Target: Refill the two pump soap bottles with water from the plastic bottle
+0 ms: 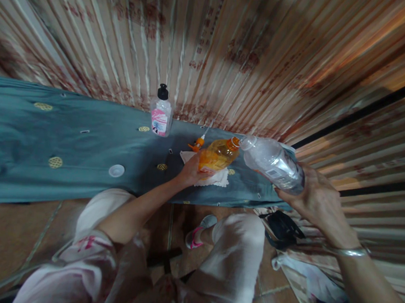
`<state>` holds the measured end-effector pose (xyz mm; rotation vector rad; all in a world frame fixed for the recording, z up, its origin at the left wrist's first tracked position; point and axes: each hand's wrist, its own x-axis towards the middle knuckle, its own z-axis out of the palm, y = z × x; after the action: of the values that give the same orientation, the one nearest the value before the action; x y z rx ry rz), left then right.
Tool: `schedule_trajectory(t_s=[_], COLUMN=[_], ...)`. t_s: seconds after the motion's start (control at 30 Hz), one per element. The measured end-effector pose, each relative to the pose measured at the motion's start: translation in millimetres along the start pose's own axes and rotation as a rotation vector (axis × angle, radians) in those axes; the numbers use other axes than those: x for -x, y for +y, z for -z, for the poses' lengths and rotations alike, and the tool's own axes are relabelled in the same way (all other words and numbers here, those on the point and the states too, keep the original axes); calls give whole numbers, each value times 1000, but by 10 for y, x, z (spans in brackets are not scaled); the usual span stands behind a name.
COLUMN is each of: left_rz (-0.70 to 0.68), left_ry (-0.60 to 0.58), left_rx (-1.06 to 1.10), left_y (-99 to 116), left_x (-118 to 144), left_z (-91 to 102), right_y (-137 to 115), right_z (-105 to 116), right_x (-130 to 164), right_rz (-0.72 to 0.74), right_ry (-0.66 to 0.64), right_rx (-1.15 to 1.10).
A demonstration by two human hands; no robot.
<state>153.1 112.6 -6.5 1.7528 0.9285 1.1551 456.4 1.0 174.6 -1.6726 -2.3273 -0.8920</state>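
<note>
My left hand [191, 170] is wrapped round an orange see-through bottle [217, 156], which tilts with its uncapped mouth up and to the right. In my right hand [314, 195] is a larger clear plastic bottle [272, 162], gripped near its base and tipped so that its neck points left. The two mouths meet or nearly meet; whether they touch I cannot tell. Just left of the orange bottle lies an orange pump top [198, 144] with a pale tube. A white cloth or paper [212, 178] is spread beneath the orange bottle.
A clear bottle with a black cap and pink label [161, 117] stands at the back of the teal-covered surface [89, 144]. A small white round lid [116, 170] lies farther left. Pleated curtain [194, 55] hangs behind. A black bag [282, 228] is on the right below.
</note>
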Motion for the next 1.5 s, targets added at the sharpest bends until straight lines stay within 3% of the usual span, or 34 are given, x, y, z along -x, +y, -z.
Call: schedule_trajectory(t_s=[0.87, 1.5], left_rz=[-6, -7], left_ry=[9, 23], left_rx=[12, 42], left_y=[-20, -33], left_x=[-1, 8], left_z=[-1, -18], right_y=[7, -5], right_z=[-18, 6], right_x=[-11, -22], right_rz=[42, 13], right_ry=[47, 5], right_rx=[27, 21])
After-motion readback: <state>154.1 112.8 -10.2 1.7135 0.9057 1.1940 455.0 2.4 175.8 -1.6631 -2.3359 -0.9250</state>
